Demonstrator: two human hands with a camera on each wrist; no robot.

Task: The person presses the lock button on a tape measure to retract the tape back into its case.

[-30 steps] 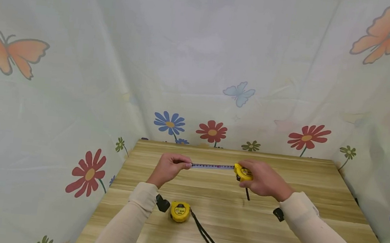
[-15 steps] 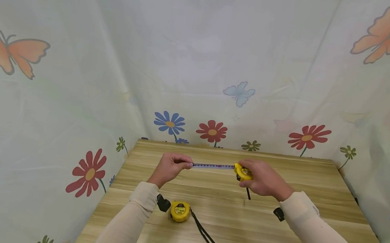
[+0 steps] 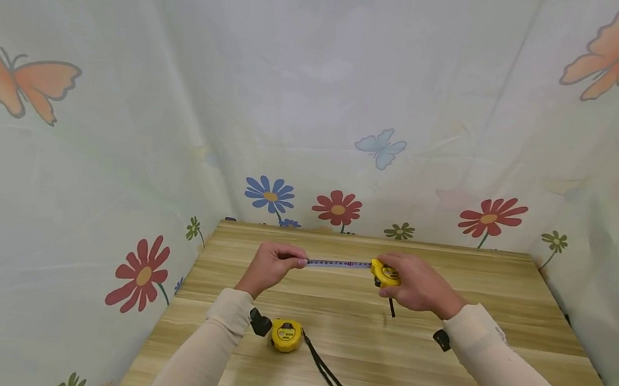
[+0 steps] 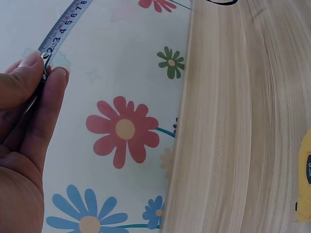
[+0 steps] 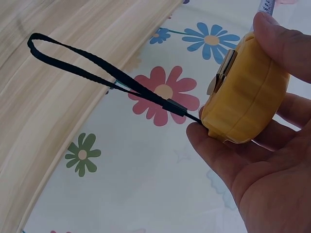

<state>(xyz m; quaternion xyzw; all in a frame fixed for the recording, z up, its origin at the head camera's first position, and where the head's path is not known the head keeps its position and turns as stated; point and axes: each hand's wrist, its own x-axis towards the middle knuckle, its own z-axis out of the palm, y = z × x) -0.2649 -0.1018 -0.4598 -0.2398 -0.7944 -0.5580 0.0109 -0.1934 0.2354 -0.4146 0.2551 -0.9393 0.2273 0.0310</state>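
Note:
My right hand (image 3: 419,284) grips a yellow tape measure (image 3: 386,275) by its case, with a black wrist strap (image 5: 97,60) dangling from it. A short length of printed blade (image 3: 338,263) runs out of the case to the left. Thumb and fingers of my left hand (image 3: 272,268) pinch the end of that blade, and in the left wrist view the numbers 2 to 8 show beyond the fingertips. Between the two hands the blade stretches nearly level above the table. A second yellow tape measure (image 3: 286,335) lies on the table near my left forearm, its black strap (image 3: 325,367) trailing right.
The wood-grain table (image 3: 409,379) ends at a back edge just beyond my hands. Behind and beside it hangs a pale sheet (image 3: 320,93) printed with butterflies and flowers. Each wrist carries a small black camera mount (image 3: 259,322).
The left hand has shifted very slightly to the right, so marginally less blade shows between the hands. The right hand's grip and the second tape measure look the same.

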